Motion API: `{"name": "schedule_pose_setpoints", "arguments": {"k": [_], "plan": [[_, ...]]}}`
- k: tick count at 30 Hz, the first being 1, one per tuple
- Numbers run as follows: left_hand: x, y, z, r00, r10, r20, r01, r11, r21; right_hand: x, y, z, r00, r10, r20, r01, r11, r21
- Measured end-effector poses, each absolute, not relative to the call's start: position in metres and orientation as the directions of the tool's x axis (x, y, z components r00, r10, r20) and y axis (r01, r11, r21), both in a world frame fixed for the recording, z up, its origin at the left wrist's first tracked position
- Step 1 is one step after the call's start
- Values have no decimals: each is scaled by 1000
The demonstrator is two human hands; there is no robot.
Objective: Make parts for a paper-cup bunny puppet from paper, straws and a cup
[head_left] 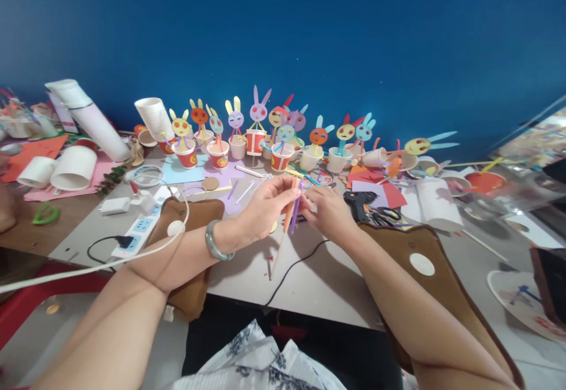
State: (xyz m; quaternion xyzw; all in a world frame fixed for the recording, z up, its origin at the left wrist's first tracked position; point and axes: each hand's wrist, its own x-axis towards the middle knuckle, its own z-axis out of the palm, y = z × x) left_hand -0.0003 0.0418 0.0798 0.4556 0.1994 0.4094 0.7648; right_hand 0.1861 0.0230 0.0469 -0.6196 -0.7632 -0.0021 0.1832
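Observation:
Above the table, my left hand pinches an orange strip between thumb and fingers. A purple strip hangs beside it, touching my right hand's fingertips. Below the orange strip a thin pale stick slants down toward the table. My right hand is closed at the purple strip, its fingertips partly hidden. A green bangle circles my left wrist. Just behind the hands stands a row of paper cups with paper rabbit figures, among them a blue-faced rabbit in a red cup.
A black glue gun and scissors lie right of my hands. A power strip with a white cable is at left. Brown pads lie under my forearms. A black cord crosses the table; a blue wall stands behind.

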Motion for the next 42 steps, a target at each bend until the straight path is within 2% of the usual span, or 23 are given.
{"name": "schedule_pose_setpoints", "arguments": {"k": [2,3,5,7,11,18,25,30,35,42], "plan": [[1,41,77,580,812,68,-438,240,866,186,18,53,-99,894,437,819,323,-474],[1,41,76,580,812,65,-432,238,870,186,15,56,-55,881,470,730,356,-583],[2,41,74,579,813,62,-422,234,876,185,7,63,11,894,447,562,365,-742],[3,41,72,581,812,58,-408,229,884,184,0,69,29,915,402,437,350,-829],[4,39,68,600,796,77,-367,188,911,182,-9,72,66,935,349,293,316,-902],[2,32,69,619,774,132,-322,97,942,179,-10,64,50,950,309,124,302,-945],[3,31,68,610,777,159,-344,78,936,176,-12,62,103,941,323,96,314,-945],[3,30,67,602,790,120,-305,88,948,175,-14,61,158,923,350,211,314,-925],[3,31,66,593,794,131,-307,73,949,170,-18,62,192,870,454,346,373,-861],[2,35,65,559,809,183,-341,23,940,163,-27,61,86,791,606,468,505,-726]]}}
